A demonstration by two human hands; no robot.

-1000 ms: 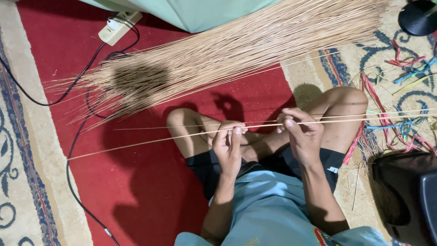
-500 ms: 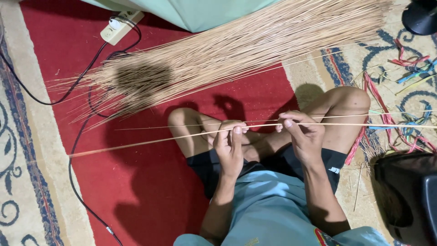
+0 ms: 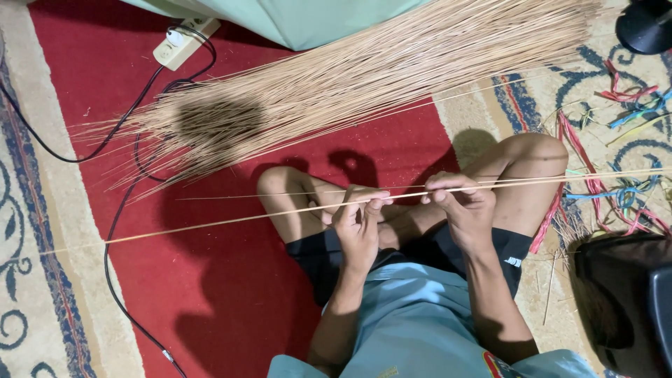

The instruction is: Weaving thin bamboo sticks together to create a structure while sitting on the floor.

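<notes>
Person's sitting cross-legged on a red carpet [image 3: 231, 294] with a big fanned-out pile of thin tan sticks [image 3: 364, 84] lying across it just past the knees. Both hands are working a couple of long thin sticks [image 3: 231, 220] stretched sideways over the lap. Left hand [image 3: 358, 227] is pinching them between thumb and fingertips, right hand [image 3: 463, 206] is curling its fingers around them further along. Looks like the lining-up stage; any next move needs a steady pinch.

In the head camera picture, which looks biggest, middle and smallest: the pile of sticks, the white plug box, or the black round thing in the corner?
1. Pile of sticks, by far the biggest; it spans most of the picture.
2. Black round thing, though the frame cuts it off, so unsure.
3. White plug box, looks about similar, slightly smaller.
</notes>
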